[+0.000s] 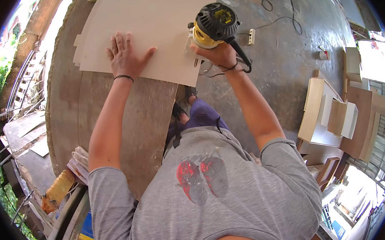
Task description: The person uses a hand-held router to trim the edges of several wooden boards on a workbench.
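Note:
A pale flat board point(163, 19) lies over a worn wooden worktable point(107, 112), with more sheet edges showing under its left side. My left hand point(126, 55) is pressed flat on the board, fingers spread, near its front left. In my right hand point(220, 54) is a yellow and black router point(216, 24), gripped round its lower body. It stands upright at the board's right edge, close to the front right corner. Its black cord bends down past my right wrist. The router's bit is hidden from above.
On the concrete floor to the right lie a white power strip point(251, 36) and a trailing cable point(297, 19). A small paint-marked can point(324, 55) stands farther right, beyond it pale wooden box frames point(314, 102). A yellow-brown container point(59, 189) sits at lower left. My feet are beside the table's edge.

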Motion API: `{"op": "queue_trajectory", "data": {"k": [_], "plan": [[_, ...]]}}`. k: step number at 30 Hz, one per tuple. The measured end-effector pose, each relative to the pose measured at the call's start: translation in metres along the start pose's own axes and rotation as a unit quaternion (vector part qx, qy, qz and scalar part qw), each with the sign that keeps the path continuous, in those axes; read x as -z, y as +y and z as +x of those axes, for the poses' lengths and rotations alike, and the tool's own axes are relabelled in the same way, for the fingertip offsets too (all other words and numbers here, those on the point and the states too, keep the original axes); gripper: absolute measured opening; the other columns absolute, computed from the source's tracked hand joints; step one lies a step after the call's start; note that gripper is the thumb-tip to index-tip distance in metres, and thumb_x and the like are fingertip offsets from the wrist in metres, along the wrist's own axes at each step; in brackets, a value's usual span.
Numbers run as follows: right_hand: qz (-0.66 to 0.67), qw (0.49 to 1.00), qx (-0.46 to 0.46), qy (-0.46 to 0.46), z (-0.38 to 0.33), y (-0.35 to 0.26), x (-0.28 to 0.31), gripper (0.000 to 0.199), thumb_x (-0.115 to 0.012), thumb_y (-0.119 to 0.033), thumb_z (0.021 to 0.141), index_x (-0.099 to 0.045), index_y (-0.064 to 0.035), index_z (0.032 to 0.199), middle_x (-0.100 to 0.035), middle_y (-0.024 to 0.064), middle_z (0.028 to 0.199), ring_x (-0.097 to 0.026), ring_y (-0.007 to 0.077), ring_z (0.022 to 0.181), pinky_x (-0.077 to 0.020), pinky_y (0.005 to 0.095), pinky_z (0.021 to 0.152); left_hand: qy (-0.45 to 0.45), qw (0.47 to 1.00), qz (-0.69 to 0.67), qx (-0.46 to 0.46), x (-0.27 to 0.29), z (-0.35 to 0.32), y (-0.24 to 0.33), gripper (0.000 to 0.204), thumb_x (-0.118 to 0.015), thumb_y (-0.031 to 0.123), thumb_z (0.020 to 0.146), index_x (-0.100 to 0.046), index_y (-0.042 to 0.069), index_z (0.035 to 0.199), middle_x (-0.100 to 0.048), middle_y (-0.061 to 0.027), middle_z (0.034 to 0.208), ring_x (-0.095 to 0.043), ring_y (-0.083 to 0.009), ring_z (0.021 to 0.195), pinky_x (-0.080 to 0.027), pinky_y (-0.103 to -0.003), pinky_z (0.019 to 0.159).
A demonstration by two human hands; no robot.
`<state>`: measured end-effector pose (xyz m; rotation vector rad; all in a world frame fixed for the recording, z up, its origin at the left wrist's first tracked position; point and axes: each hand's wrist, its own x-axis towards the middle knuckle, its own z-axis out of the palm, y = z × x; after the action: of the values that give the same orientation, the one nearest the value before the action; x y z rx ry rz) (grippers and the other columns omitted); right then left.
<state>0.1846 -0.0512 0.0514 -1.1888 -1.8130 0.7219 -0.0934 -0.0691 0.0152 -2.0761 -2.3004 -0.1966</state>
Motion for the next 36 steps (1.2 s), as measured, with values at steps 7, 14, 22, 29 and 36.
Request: {"op": "queue_trajectory", "data": {"k": [7,14,22,29,36], "plan": [[-0.024,1.0,0.005,0.009,0.023,0.009,0.007,0.052,-0.084,-0.036,0.067,-0.066,-0.0052,0.105,-0.071,0.0096,0.098,-0.069,0.0209,0.089,-0.055,0.0336,0.078,-0.001,1.0,0.0,-0.003,0.0,-0.001,-0.002,0.1,-0.048,0.079,0.077,-0.03,0.01,0.147,-0.021,-0.0168,0.155,-0.013,-0.0348,0.145,-0.014,-0.055,0.115],[-0.035,0.998,0.04,0.019,0.054,0.027,0.015,0.05,-0.084,-0.034,0.067,-0.067,-0.0046,0.103,-0.071,0.01,0.098,-0.069,0.0215,0.089,-0.0546,0.0341,0.08,-0.022,1.0,0.006,0.004,0.004,-0.001,0.0,0.099,-0.05,0.078,0.077,-0.03,0.01,0.147,-0.021,-0.0171,0.155,-0.013,-0.0344,0.145,-0.014,-0.054,0.115],[-0.024,0.999,0.024,0.025,0.081,0.043,0.02,0.051,-0.085,-0.035,0.066,-0.067,-0.0058,0.104,-0.071,0.0099,0.098,-0.069,0.0212,0.09,-0.0548,0.0345,0.08,-0.042,0.999,0.013,0.009,0.007,-0.003,0.001,0.099,-0.052,0.075,0.078,-0.029,0.009,0.147,-0.019,-0.0175,0.156,-0.012,-0.0335,0.146,-0.012,-0.052,0.116],[-0.026,0.998,0.032,0.049,0.11,0.062,0.028,0.051,-0.085,-0.034,0.065,-0.067,-0.0074,0.104,-0.071,0.0085,0.098,-0.069,0.021,0.09,-0.0549,0.0348,0.079,-0.061,0.998,0.017,0.01,0.013,-0.003,0.002,0.099,-0.054,0.074,0.078,-0.028,0.009,0.148,-0.018,-0.0173,0.156,-0.011,-0.0329,0.146,-0.011,-0.052,0.116],[-0.013,0.998,0.039,0.046,0.143,0.077,0.037,0.052,-0.085,-0.033,0.064,-0.066,-0.0072,0.105,-0.071,0.0086,0.098,-0.068,0.0211,0.092,-0.0541,0.0344,0.08,-0.071,0.997,0.009,0.009,0.013,-0.004,0.0,0.1,-0.056,0.072,0.077,-0.026,0.008,0.148,-0.016,-0.0172,0.157,-0.009,-0.0336,0.146,-0.011,-0.052,0.116]]}}
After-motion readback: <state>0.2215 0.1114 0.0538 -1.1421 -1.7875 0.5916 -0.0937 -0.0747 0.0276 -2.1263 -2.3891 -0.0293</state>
